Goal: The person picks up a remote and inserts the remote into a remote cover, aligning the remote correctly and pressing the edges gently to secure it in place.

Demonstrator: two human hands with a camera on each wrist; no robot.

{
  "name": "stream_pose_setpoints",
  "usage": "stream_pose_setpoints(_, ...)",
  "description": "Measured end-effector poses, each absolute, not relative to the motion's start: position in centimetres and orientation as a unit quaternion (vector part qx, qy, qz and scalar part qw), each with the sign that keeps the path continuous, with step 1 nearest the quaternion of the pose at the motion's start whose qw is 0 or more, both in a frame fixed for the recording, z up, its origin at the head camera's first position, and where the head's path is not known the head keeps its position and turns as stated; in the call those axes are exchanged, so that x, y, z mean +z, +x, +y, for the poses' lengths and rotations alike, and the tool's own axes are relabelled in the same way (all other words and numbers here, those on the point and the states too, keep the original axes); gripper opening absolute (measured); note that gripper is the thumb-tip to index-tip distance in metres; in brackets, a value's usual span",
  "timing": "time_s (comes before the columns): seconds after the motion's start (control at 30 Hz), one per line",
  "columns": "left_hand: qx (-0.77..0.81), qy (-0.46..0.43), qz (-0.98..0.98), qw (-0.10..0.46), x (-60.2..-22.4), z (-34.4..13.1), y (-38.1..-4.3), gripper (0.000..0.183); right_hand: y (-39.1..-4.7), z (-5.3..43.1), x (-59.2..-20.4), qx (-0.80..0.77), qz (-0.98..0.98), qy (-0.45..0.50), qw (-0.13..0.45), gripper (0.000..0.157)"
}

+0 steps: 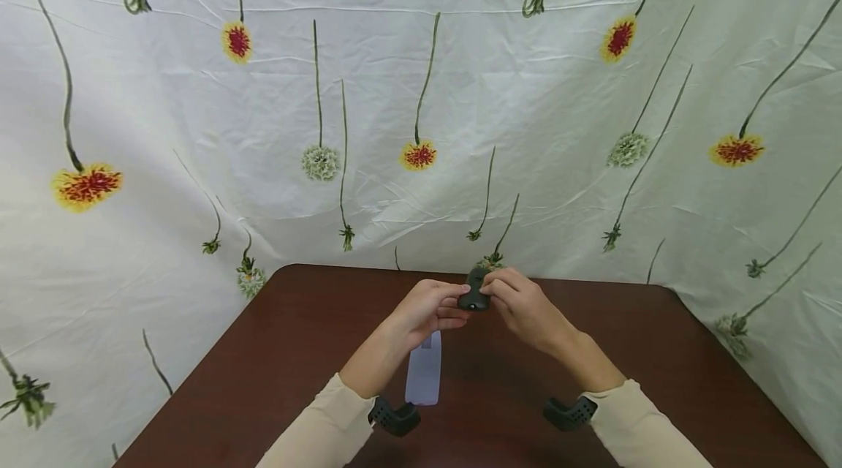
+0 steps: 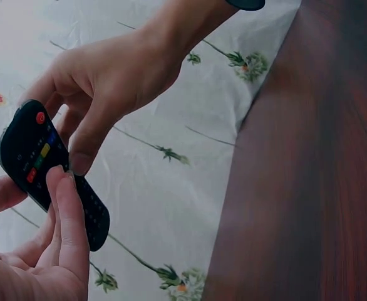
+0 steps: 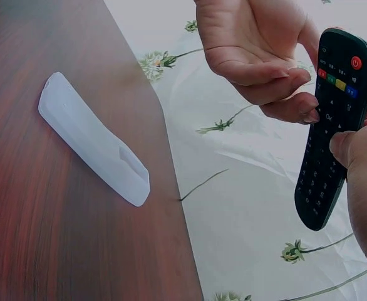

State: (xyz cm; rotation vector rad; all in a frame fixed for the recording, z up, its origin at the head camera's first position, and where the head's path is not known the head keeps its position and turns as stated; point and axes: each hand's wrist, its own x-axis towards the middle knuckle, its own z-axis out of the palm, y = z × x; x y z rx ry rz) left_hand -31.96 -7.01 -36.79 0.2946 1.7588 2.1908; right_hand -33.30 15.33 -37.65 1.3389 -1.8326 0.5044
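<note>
A black remote control point(image 1: 475, 290) is held up above the far part of the table, between both hands. In the right wrist view its keypad shows a red power button, a row of coloured buttons and an OK key. My left hand point(image 1: 429, 313) grips one side of it, thumb and fingertips at the edge. From the other side my right hand point(image 1: 526, 307) pinches it, with the thumb point(image 3: 341, 149) on the keypad face. A whitish remote cover point(image 3: 96, 138), long and hollow with an opening near one end, lies on the table below.
The dark reddish-brown table point(image 1: 296, 365) has rounded far corners. Behind and beside it hangs a white cloth point(image 1: 368, 110) printed with flowers on long stems. A dark wrist band point(image 1: 395, 417) sits at each sleeve cuff.
</note>
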Motion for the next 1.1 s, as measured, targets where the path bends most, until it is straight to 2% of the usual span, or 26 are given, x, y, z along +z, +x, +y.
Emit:
stream_pose_setpoints(0.37,0.772,0.118,0.606,0.152,-36.90,-6.88,-31.87,0.031,-33.15,15.61,-37.61,0.188,-0.739,0.523,0.381,0.034)
stream_pose_setpoints(0.63,0.781,0.128,0.590,0.157,-36.97,-6.86,-31.72,0.019,-32.96,15.67,-37.38,0.165,-0.746,0.511,0.393,0.030)
stream_pose_setpoints(1.1,0.774,0.169,0.591,0.154,-37.04,-6.72,-31.69,0.025,-32.91,15.98,-37.17,0.178,-0.750,0.492,0.405,0.029)
